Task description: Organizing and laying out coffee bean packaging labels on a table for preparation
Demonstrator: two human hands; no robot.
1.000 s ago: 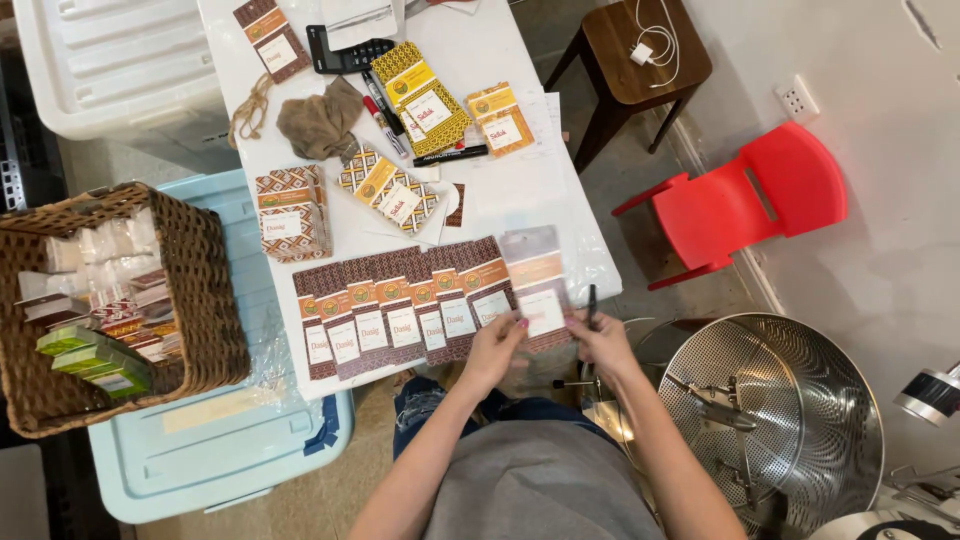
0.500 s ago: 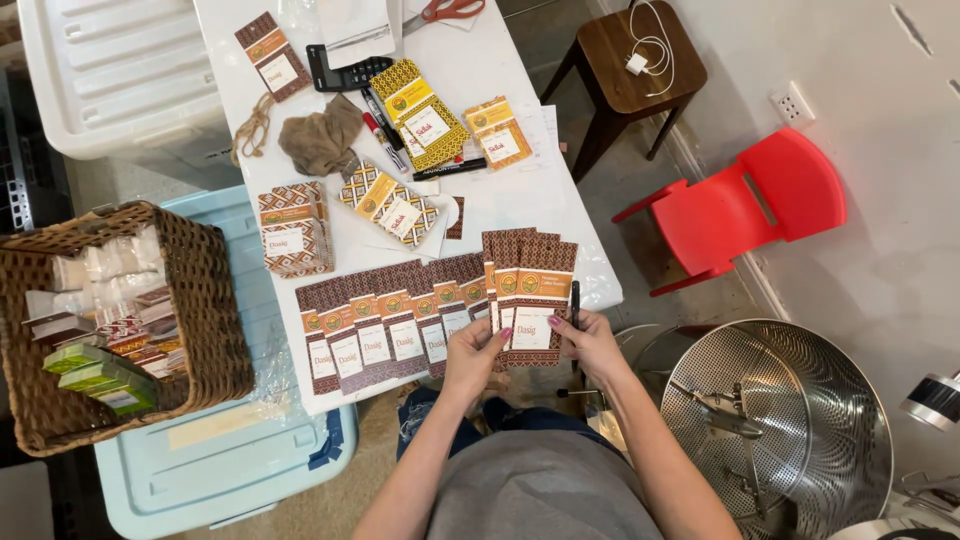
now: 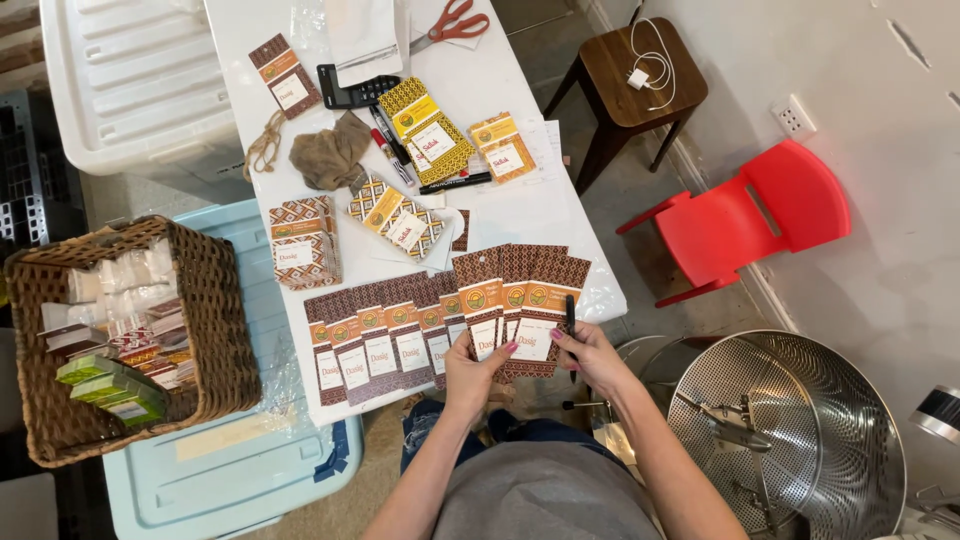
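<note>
Both hands now hold fanned brown packets (image 3: pixel 520 300), long axes pointing away.

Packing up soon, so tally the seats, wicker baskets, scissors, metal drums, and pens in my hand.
Seats: 2, red chair, wooden stool
Wicker basket: 1
Scissors: 1
Metal drum: 1
Pen in right hand: 1
Total: 6

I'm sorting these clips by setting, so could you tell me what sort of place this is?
Probably a small packaging workroom: a white table covered with patterned packets, a wicker basket of wrapped goods, and a large perforated metal drum.
</note>
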